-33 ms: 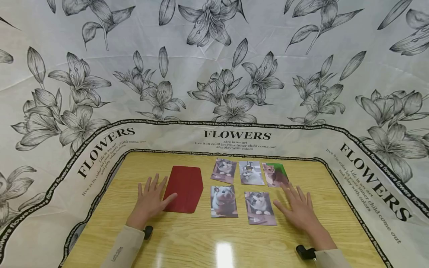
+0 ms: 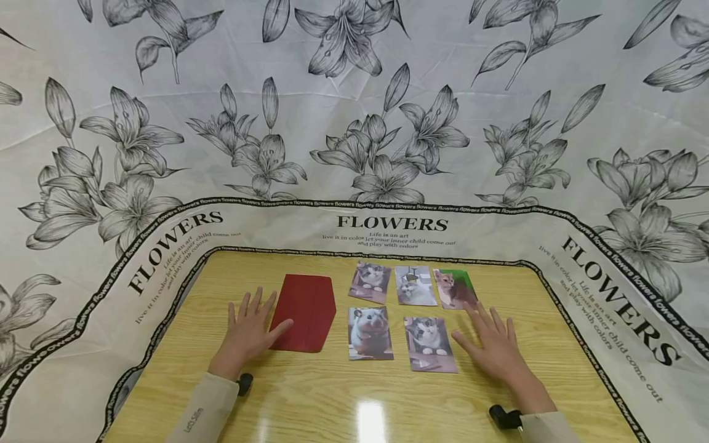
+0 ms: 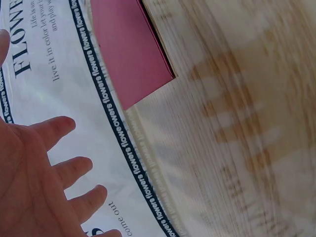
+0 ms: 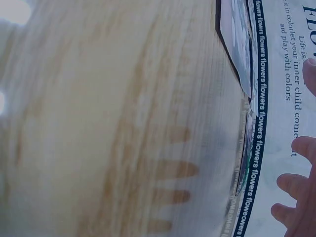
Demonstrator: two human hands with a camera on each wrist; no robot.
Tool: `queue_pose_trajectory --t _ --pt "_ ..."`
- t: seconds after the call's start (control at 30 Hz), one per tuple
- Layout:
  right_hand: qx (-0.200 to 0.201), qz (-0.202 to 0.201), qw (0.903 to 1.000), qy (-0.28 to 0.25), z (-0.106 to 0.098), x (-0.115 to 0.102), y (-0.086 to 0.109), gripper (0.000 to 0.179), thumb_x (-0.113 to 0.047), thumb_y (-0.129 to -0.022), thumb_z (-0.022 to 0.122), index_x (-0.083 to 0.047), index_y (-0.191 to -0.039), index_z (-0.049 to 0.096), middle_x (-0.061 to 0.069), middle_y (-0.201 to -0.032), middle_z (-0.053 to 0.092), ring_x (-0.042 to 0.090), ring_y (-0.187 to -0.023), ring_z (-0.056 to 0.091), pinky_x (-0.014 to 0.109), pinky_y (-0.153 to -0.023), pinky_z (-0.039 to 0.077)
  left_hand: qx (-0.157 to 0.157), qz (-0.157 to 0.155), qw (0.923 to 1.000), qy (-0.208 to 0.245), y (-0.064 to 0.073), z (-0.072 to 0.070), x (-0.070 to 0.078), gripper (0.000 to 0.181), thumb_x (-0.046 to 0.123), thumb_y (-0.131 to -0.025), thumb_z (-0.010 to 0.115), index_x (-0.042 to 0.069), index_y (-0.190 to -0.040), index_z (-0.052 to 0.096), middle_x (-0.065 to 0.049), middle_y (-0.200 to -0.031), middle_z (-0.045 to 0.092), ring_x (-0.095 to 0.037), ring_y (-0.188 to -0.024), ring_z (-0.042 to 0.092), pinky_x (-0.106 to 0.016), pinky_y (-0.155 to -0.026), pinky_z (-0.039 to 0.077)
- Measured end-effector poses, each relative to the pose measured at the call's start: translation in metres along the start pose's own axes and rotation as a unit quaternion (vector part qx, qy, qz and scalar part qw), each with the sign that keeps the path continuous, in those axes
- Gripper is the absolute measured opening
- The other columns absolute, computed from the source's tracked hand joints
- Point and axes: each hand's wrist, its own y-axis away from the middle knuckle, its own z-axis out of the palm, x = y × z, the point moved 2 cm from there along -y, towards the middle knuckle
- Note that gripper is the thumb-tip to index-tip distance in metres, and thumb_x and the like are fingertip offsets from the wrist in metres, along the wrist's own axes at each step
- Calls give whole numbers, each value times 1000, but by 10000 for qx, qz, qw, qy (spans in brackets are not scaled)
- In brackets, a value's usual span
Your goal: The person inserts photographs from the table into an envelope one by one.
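Hovering, fingers (image 2: 255, 303) apart — left grip (image 2: 247, 332), right grip (image 2: 493, 346)
Red envelope (image 2: 306, 314) beside the left — five animal photos (image 2: 429, 346) near the right.

Red envelope (image 3: 131, 49) cropped atop left wrist view, left sleeve (image 2: 206, 405) cut off by head view's bottom

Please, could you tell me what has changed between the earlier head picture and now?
Nothing has visibly changed. The left hand, the right hand, the red envelope and the five picture cards stay where they were; nothing was taken hold of or let go.
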Motion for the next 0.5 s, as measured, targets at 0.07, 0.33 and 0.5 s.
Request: queue_pose_trajectory --t 0.07,0.33,0.5 --pt "11 -1 10000 -11 0 -1 0 85 -60 -107 56 -13 -172 27 30 -174 19 60 -157 11 75 -120 -10 5 -7 10000 18 0 -1 1 92 69 -103 55 12 -171 30 -24 -177 10 -53 -161 8 -75 -122 -5" --pt "38 -6 10000 27 0 0 0 85 -60 -107 56 -12 -171 28 31 -173 20 61 -156 13 77 -120 -6 11 -16 10000 -51 -2 1 6 94 68 -102 56 11 -171 28 -26 -176 13 -54 -160 9 -77 -121 -2" --pt "52 3 10000 45 1 5 -8 86 -59 -107 57 -7 -169 30 33 -171 22 62 -155 15 79 -119 -1 58 -60 10000 -20 -9 4 11 95 68 -102 58 8 -171 29 -30 -174 17 -57 -159 13 -79 -120 2"
